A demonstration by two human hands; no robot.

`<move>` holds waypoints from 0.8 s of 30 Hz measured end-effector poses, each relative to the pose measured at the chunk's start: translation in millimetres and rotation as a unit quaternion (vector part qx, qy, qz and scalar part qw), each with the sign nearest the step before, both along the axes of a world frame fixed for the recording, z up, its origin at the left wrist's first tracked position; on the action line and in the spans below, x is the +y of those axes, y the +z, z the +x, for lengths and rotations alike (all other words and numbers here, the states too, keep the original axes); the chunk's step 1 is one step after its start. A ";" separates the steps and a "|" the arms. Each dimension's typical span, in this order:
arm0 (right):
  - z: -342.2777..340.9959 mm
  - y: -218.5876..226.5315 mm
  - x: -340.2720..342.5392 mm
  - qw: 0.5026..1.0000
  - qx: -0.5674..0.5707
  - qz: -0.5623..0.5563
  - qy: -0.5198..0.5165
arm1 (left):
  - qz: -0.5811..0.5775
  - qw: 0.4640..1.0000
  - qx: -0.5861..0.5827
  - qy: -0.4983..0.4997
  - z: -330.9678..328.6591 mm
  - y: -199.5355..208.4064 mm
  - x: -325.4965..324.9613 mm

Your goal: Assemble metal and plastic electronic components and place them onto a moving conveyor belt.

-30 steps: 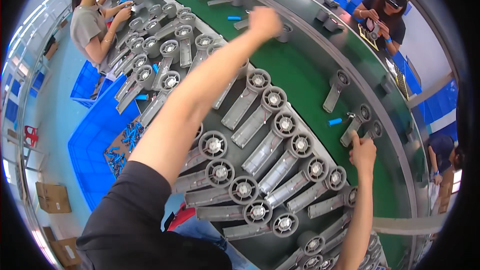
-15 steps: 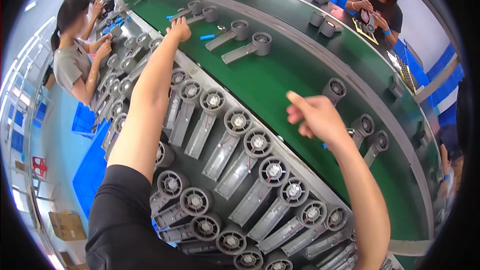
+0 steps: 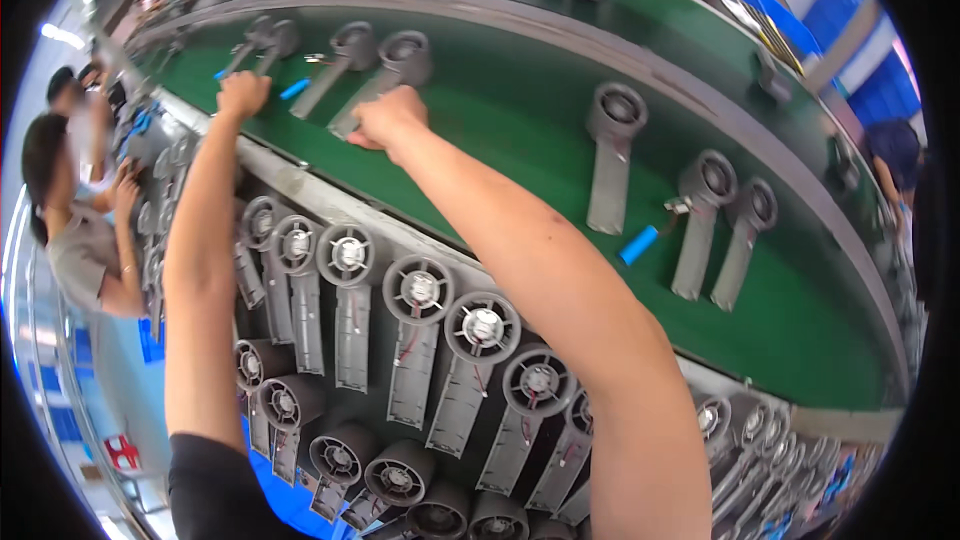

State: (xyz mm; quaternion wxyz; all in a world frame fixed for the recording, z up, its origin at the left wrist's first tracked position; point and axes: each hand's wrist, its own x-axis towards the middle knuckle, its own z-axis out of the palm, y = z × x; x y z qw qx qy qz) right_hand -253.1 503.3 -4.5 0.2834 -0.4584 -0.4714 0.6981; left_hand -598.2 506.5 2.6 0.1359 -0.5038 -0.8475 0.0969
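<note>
My left hand [image 3: 243, 95] reaches over the green conveyor belt, fingers curled, at the handle end of a grey handheld fan housing [image 3: 285, 38]. Whatever is in those fingers is hidden. Just right of it, my right hand [image 3: 392, 122] closes at the lower handle of another grey fan housing [image 3: 405, 57], which lies on the belt. Between the hands lies a similar housing [image 3: 350, 45] with a blue cylindrical battery [image 3: 295, 89] beside its handle. Another grey housing [image 3: 262, 28] rests farther left, a blue piece next to it.
Farther right on the belt [image 3: 480, 160] lie three more housings, one of them [image 3: 615, 155] standing apart, and a blue battery [image 3: 639, 245]. Rows of open fan housings [image 3: 420, 290] fill the bench nearest me. A co-worker [image 3: 85, 230] sits at the left.
My view has shifted to the right, and things on the belt appear farther left. My right hand has swung left across the belt to a fan handle. My left hand keeps by the same housing.
</note>
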 end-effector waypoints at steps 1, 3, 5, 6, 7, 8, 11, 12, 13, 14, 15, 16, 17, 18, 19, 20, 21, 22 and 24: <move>8.3 8.5 -5.0 1.000 -0.003 0.001 -0.013 | -0.023 0.998 0.030 -0.046 0.9 1.4 -4.0; 34.5 32.2 -16.7 0.999 0.043 0.018 -0.022 | 0.119 0.991 -0.023 -0.057 -18.4 1.1 -19.0; 84.3 54.2 -24.5 0.996 0.073 0.048 -0.019 | 0.110 0.990 -0.046 -0.078 34.0 23.4 -39.4; 113.5 71.1 -34.0 0.993 0.090 0.070 -0.001 | 0.113 0.990 -0.049 -0.072 34.0 35.0 -57.2; 147.4 89.7 -42.1 0.992 0.043 0.122 0.009 | 0.180 0.979 -0.056 -0.074 33.4 48.7 -78.0; 185.2 113.5 -59.1 0.984 0.002 0.178 -0.003 | 0.244 0.965 -0.061 -0.074 31.4 63.8 -107.1; 329.0 127.5 -72.1 0.936 -0.222 0.223 -0.156 | 0.316 0.916 -0.178 -0.170 152.8 97.7 -155.3; 373.7 130.5 -77.7 0.917 -0.288 0.210 -0.177 | 0.333 0.903 -0.198 -0.188 191.7 117.8 -188.0; 430.8 123.2 -79.6 0.888 -0.371 0.200 -0.184 | 0.296 0.906 -0.245 -0.179 235.7 134.8 -215.1; 475.0 119.8 -89.7 0.871 -0.432 0.144 -0.185 | 0.254 0.909 -0.285 -0.168 274.3 148.1 -245.6; 525.1 105.8 -99.6 0.870 -0.413 0.139 -0.232 | 0.255 0.893 -0.288 -0.233 298.5 153.9 -271.7; 558.8 89.3 -104.1 0.856 -0.439 0.116 -0.249 | 0.254 0.875 -0.279 -0.302 320.8 157.4 -300.4; 588.5 74.7 -105.5 0.839 -0.473 0.114 -0.243 | 0.213 0.876 -0.315 -0.298 350.0 168.4 -331.3; 613.2 63.3 -110.5 0.818 -0.509 0.108 -0.244 | 0.201 0.868 -0.323 -0.318 372.9 166.6 -356.9; 623.7 53.3 -115.0 0.824 -0.503 0.086 -0.247 | 0.171 0.856 -0.358 -0.332 393.3 165.5 -379.2; 641.7 32.9 -107.0 0.836 -0.499 0.101 -0.204 | 0.158 0.853 -0.340 -0.362 412.2 171.1 -405.6; 641.9 22.6 -110.0 0.846 -0.457 0.043 -0.270 | 0.135 0.848 -0.378 -0.347 435.2 167.2 -426.5; 648.6 14.1 -111.6 0.839 -0.477 0.075 -0.249 | 0.087 0.839 -0.398 -0.360 451.0 164.9 -442.5; 644.2 7.9 -118.6 0.715 -0.614 0.216 -0.253 | 0.028 0.823 -0.413 -0.388 488.9 156.7 -477.6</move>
